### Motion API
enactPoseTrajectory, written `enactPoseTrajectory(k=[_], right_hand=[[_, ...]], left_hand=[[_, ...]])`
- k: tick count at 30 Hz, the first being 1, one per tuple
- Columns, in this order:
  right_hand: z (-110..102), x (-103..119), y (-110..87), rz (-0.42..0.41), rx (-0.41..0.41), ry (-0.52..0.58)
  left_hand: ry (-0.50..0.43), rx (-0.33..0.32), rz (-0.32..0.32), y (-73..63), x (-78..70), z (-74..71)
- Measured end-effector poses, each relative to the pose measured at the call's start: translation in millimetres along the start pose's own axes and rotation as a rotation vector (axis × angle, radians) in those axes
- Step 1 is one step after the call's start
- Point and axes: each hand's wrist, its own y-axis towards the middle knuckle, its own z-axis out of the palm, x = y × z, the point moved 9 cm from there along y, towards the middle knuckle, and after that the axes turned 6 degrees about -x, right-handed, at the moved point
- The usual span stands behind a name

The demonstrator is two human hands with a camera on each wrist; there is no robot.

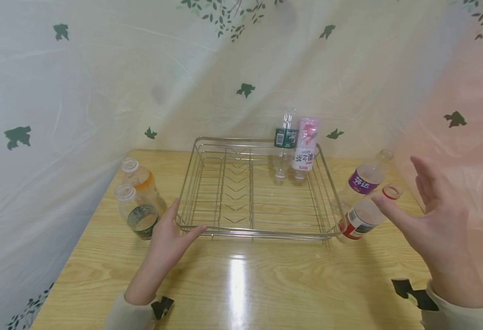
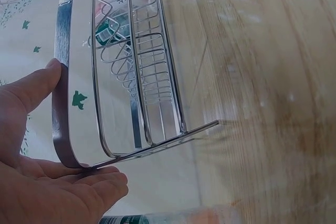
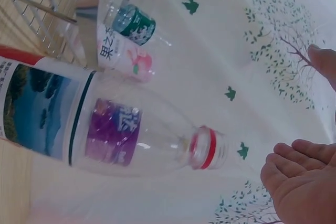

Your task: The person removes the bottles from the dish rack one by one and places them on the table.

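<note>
Head view: lower left, spread left hand (image 1: pixel 168 243) touches an edge of silver wire rack (image 1: pixel 258 234). Right hand (image 1: pixel 438 222), fingers apart, hangs clear, lower right.

From my end the rack (image 1: pixel 266 234) looks like shiny, smooth metal wire, and its flat rim band (image 2: pixel 63 35) has a kinda brushed finish. The red-necked bottle (image 3: pixel 163 127) is clear, glossy plastic, and its picture label (image 3: pixel 44 108) reads as smooth printed film. Tabletop (image 1: pixel 291 275): wood grain, slick and reflective. Backdrop sheet (image 1: pixel 121 91) looks like thin, creased plastic to me; sleeves (image 1: pixel 130 316) seem matt cloth.
</note>
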Motion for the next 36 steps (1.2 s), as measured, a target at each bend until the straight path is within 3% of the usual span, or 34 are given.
enactPoseTrajectory(k=[11,13,17,23,36], right_hand=[[20,33,0.5,-0.049,0.012,0.075],[24,35,0.7,-0.087,0.013,0.081],[34,33,-0.7,-0.114,0.043,0.043],[53,27,-3.1,-0.051,0.142,-0.013],[82,35,-0.7,-0.109,0.219,-0.095]], left_hand=[[-0.001,0.009,-0.006,-0.1,0.2,0.5],[-0.003,0.010,-0.006,0.0,0.5,0.7],[-0.008,0.007,-0.006,0.1,0.8,0.6],[-0.010,0.002,-0.002,-0.1,0.6,0.0],[0.006,0.001,0.008,-0.6,0.2,0.2]])
